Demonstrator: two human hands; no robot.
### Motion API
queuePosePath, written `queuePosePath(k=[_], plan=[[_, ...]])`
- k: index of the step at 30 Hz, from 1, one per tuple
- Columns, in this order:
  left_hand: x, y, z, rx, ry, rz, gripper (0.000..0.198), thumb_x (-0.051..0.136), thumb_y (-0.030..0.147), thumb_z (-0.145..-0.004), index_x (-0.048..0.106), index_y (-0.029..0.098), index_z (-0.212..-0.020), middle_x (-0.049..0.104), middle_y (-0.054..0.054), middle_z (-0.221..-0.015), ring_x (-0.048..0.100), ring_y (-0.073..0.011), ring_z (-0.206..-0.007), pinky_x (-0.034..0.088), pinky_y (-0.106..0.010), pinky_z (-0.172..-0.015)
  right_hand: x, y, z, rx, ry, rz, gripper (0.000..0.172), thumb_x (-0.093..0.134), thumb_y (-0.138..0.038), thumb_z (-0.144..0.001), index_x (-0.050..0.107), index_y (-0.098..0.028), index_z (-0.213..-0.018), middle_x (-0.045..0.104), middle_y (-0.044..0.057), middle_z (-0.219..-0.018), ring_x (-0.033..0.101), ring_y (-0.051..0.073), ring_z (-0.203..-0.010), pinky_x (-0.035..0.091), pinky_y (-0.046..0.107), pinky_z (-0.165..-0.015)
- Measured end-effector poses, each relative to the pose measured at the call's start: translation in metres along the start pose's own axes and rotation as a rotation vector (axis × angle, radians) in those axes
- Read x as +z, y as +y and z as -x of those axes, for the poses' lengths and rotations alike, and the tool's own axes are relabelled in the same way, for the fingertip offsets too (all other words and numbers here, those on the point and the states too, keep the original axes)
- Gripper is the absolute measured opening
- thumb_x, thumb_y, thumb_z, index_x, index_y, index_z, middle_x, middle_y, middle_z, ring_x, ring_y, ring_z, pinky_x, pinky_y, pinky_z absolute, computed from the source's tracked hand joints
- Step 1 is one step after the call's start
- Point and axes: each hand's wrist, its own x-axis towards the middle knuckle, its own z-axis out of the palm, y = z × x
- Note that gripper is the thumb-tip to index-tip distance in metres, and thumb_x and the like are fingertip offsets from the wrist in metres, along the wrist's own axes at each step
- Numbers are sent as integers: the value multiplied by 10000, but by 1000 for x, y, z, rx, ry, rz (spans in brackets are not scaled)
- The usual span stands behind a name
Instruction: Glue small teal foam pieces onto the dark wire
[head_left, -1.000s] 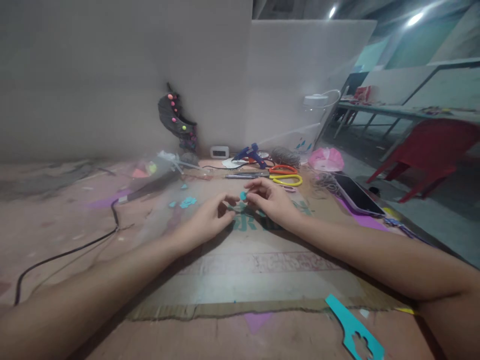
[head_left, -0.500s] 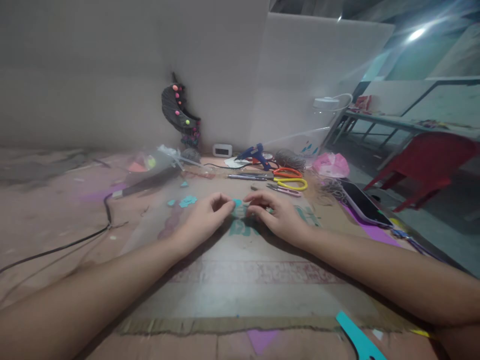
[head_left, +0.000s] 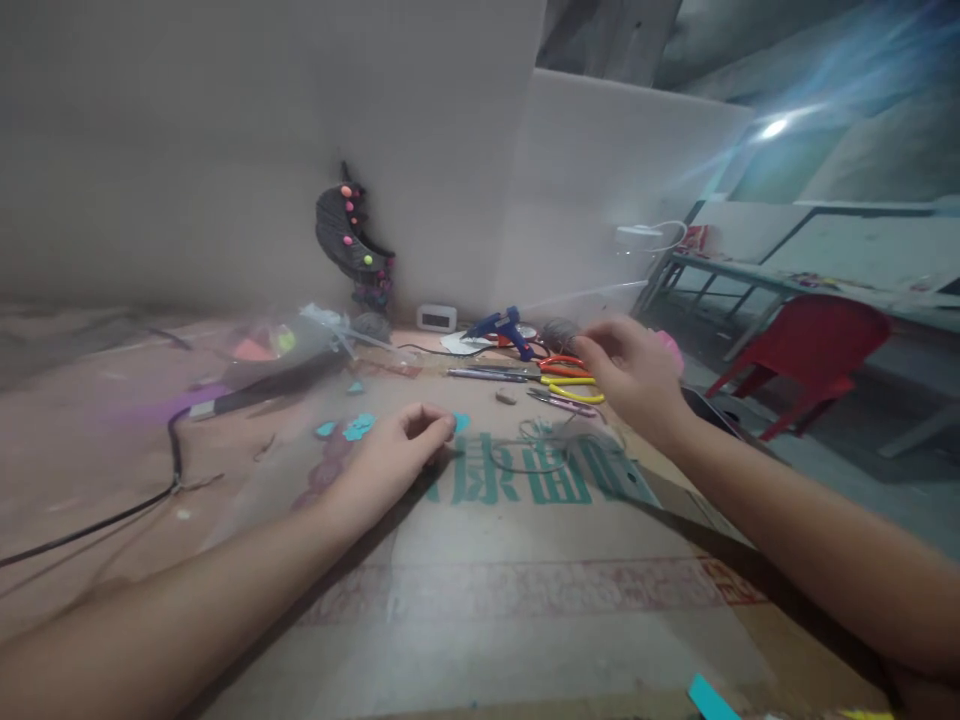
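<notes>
My left hand rests low over the plastic-covered board, its thumb and fingers pinched on a small teal piece. My right hand is raised at the right, beyond the scissors, thumb and fingertips together near a ball of grey yarn; what they hold, if anything, is too small to tell. Loops of grey string lie over green lettering between the hands. Other teal pieces lie left of my left hand.
Behind are orange-handled scissors, yellow-handled scissors, a blue glue gun and a small white clock. A black cable runs at left. A red chair stands at right.
My right hand has moved up and to the right, away from my left hand, uncovering the lettering and string. My left hand stays by the teal piece. The view has shifted slightly.
</notes>
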Motion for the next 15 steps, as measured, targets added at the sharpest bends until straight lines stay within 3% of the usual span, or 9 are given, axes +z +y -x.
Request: queuePosePath(k=[2,4,7,10,13,15], plan=[[0,-1,-1,-8,-10,27,278,618,440,-825,592,164,-847,604,12,-678,527,-121,-631,393,-250,-617,10,22,-12,236,-236,39,138,583,-296,-879,659,-181,-886,705,68,-877,640,186,-777,495,309,-713],[0,-2,-2,-13,-20,40,284,637,433,-813,599,156,-863,624,-2,-699,540,-125,-640,401,-256,-625,25,43,-23,315,-412,72,209,616,-282,-859,680,-158,-1014,727,103,-1033,670,208,-891,504,317,-793],[0,-2,-2,-25,-26,41,290,655,430,-798,601,154,-867,632,-7,-704,548,-129,-640,405,-261,-624,46,67,-40,324,-471,112,293,689,-321,-813,702,-159,-1056,735,120,-1054,677,243,-935,496,333,-826],[0,-1,-1,-39,-20,47,289,654,436,-793,592,161,-858,631,-2,-699,549,-129,-638,402,-259,-616,61,76,-58,360,-476,169,249,640,-329,-854,731,-132,-975,743,152,-983,677,274,-943,485,356,-843],[0,-1,-1,-56,-18,42,289,644,443,-792,580,166,-841,622,2,-689,545,-129,-635,394,-257,-608,57,64,-67,389,-515,182,174,630,-223,-842,744,-118,-920,746,157,-936,679,280,-918,490,371,-836],[1,-1,0,-56,-19,31,287,638,444,-795,580,166,-841,617,3,-694,539,-128,-638,390,-255,-606,42,46,-66,373,-601,127,241,678,-155,-782,736,-150,-1016,750,120,-990,683,246,-906,507,343,-824]])
